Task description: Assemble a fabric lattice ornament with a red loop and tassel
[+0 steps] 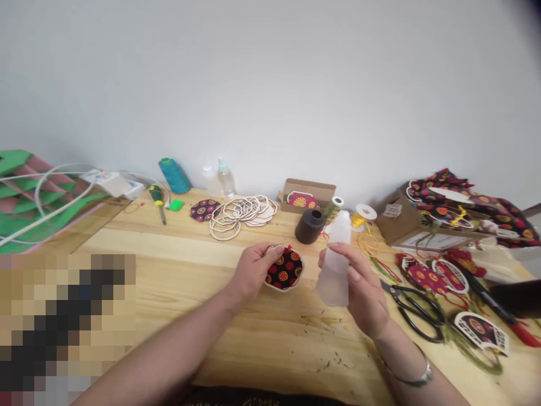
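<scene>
My left hand pinches a scalloped, pale-rimmed black floral fabric piece, and my right hand grips a frosted, translucent plastic bottle!

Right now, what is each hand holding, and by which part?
The left hand grips the patterned fabric piece by its left edge; the right hand holds the translucent bottle around its middle.

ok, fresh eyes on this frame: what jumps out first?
Probably the dark flowered piece in the left hand and the translucent whitish bottle in the right hand, both over the middle of the table. Next, likely the teal thread cone at the back left and the black-handled scissors right of the right hand.
</scene>
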Available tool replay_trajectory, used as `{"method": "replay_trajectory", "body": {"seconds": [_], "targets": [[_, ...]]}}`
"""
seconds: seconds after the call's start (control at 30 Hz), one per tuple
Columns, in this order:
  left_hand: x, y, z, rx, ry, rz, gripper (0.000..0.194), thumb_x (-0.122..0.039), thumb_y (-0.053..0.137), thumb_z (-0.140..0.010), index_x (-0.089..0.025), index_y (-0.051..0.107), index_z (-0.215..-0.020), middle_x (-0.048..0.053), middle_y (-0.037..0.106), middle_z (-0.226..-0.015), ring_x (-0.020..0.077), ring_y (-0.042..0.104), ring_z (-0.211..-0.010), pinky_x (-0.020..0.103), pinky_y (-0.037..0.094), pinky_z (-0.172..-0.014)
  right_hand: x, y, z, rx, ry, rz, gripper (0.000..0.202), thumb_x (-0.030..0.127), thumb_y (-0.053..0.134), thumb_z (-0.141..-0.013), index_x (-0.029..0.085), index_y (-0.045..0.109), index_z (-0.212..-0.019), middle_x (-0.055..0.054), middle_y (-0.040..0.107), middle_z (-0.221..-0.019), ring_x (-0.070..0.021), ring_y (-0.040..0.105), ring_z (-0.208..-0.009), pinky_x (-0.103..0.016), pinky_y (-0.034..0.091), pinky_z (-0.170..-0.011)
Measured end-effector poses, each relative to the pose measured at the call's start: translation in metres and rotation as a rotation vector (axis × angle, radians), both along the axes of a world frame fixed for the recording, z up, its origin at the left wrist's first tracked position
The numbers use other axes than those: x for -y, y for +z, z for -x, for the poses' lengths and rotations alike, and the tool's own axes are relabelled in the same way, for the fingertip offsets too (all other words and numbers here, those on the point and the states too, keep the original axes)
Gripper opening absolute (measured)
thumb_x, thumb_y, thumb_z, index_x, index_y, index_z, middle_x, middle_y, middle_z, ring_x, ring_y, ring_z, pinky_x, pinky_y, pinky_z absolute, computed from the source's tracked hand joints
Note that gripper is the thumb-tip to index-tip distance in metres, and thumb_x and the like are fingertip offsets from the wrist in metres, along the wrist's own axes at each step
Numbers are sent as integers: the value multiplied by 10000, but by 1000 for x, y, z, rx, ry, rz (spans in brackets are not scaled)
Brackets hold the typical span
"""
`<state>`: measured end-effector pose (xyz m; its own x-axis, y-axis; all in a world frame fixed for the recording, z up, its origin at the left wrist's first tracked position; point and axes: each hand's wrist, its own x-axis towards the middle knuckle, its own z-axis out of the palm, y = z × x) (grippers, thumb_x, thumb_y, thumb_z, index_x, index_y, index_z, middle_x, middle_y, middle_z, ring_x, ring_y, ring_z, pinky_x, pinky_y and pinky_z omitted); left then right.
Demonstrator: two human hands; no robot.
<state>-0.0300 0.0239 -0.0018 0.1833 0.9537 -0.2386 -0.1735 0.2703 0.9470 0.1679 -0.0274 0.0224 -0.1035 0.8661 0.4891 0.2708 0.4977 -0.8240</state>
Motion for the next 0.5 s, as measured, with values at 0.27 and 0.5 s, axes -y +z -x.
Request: {"method": "replay_trajectory", "body": {"seconds": [0.27,0.5], "targets": [[2,2,-2,26,0,17,379,-503,739,-664,-145,724,-788,30,702,-686,165,621,-619,263,502,-587,0,7,2,-49,247,124,528,369,487,-906,337,241,-1371,-118,653,-1196,-233,711,-862,-365,602,-612],[3,5,1,-37,-26,-4,390,-513,717,-692,-143,721,-817,50,728,-759,186,646,-693,265,514,-635,10,-8,14,58,25,-208,498,455,635,-821,304,417,-1243,-63,715,-1012,-209,699,-800,-368,577,-706]]}}
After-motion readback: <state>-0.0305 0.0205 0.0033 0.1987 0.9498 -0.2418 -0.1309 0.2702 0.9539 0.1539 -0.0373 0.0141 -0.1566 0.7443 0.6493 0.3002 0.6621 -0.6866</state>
